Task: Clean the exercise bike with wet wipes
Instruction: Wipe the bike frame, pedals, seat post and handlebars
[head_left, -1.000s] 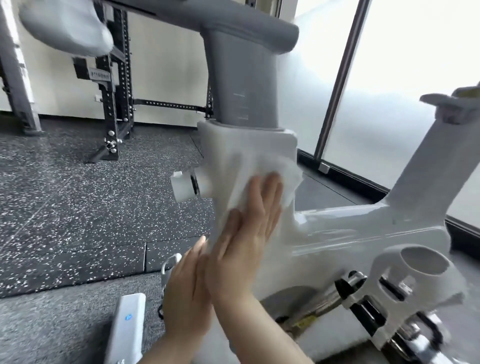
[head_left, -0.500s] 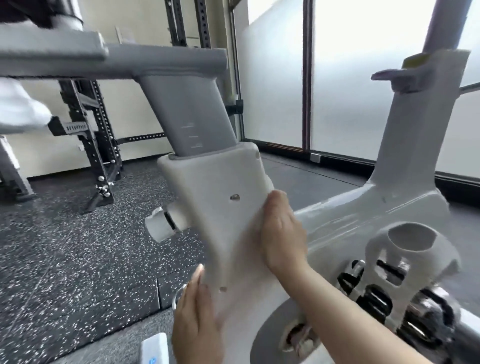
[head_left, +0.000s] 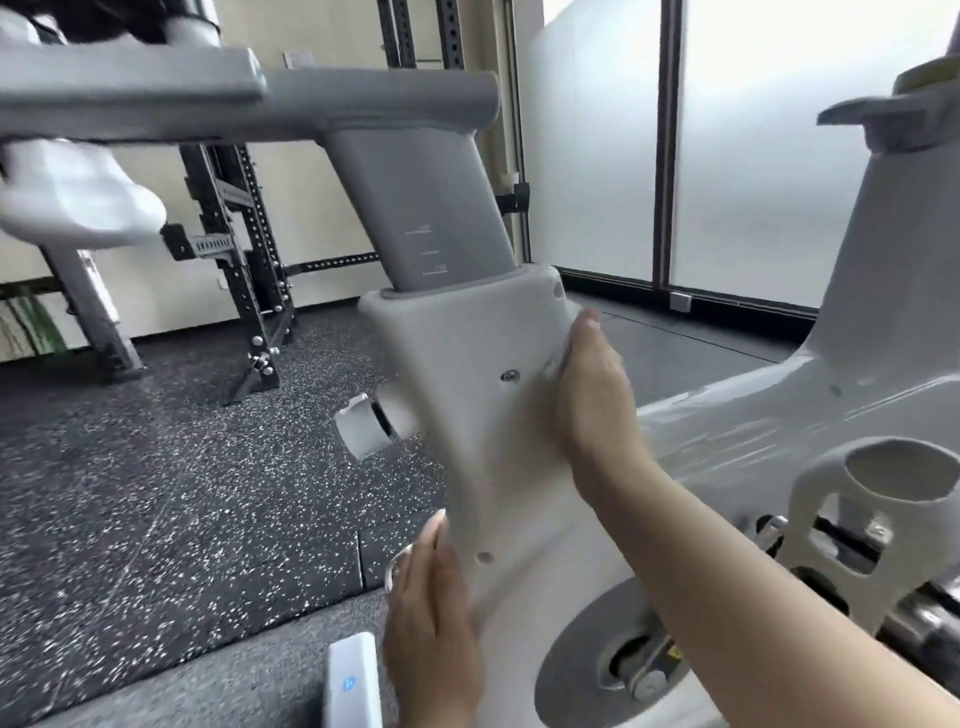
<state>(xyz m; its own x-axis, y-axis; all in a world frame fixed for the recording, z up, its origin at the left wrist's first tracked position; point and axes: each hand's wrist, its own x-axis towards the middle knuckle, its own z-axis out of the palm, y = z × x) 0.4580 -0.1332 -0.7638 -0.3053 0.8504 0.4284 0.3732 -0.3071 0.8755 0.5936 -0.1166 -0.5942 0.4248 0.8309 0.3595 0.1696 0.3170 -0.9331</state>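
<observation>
One exercise bike (head_left: 779, 431), white frame, standing on the speckled rubber floor (head_left: 156, 493) and filling the right half of the view. One grey post (head_left: 426, 208) rises out of the white frame column (head_left: 467, 395); one white adjustment knob (head_left: 361, 428) sticks out of the column's left side. One white cage-style holder (head_left: 883, 519) on the frame at lower right.

Two hands, both bare. Right hand (head_left: 592, 395) lies flat along the column's right edge, fingers straight and together, pressing on it. Wipe: can't make out under that hand, too blurred and white on white, so can't say if it's holding one. Left hand (head_left: 431, 623) is against the column's lower left edge, fingers fairly straight, touching the plastic, nothing curled round anything visible.

One white flat pack (head_left: 353, 680) with a blue mark on the floor by the left hand, cut off by the bottom edge. One black perforated rack (head_left: 244, 260) at the back wall. Saddle (head_left: 78, 197) at upper left is blurred and partly cut off. Flywheel area (head_left: 639, 665) is half hidden behind the right forearm.
</observation>
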